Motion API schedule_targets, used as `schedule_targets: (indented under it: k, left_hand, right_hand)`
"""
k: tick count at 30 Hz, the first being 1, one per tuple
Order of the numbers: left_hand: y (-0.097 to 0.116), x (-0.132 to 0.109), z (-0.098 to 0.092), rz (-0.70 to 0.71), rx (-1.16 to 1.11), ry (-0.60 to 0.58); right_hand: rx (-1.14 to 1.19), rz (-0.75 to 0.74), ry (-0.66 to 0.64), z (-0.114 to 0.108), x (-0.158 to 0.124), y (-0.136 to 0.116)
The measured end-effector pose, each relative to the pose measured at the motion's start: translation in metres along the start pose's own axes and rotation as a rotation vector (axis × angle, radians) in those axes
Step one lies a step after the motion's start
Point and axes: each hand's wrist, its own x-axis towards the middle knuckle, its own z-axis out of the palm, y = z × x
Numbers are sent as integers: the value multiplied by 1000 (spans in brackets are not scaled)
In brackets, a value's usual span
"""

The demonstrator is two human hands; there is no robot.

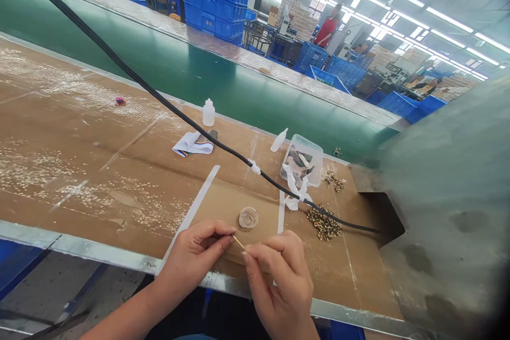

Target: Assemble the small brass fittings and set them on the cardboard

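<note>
Stick (239, 243) between two hands

Right hand (282, 271) holds the thin stick's near end between thumb and finger; left hand (195, 252) pinches at its far end, the detail there too small to tell. The stick is above the table (131, 207), just in front of a small clear cup (248, 218). Small parts (324, 223) lie heaped to the right, near a plastic tub (317, 150).
</note>
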Motion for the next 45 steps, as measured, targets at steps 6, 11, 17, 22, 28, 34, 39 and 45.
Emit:
schedule_targets:
  k: [6, 11, 17, 22, 28, 34, 39, 45]
  left_hand:
    - [1, -1, 1, -30, -22, 23]
    - [2, -1, 2, -54, -11, 21]
    - [0, -2, 1, -42, -14, -19]
    - [-2, -2, 2, -30, -9, -17]
    - [1, 0, 1, 11, 63, -13]
    - [-1, 2, 1, -4, 191, 23]
    - [-17, 2, -2, 32, 280, 8]
    - [-22, 2, -3, 86, 329, 27]
  right_hand:
    - [19, 75, 55, 2, -5, 6]
    - [96, 238, 97, 3, -3, 8]
    - [147, 272, 175, -3, 3, 16]
    - [14, 291, 207, -4, 2, 29]
    - [-115, 254, 132, 4, 2, 35]
    - [-98, 285, 29, 3, -4, 39]
    - [-214, 523, 147, -37, -30, 77]
    - [-381, 692, 186, -75, -54, 113]
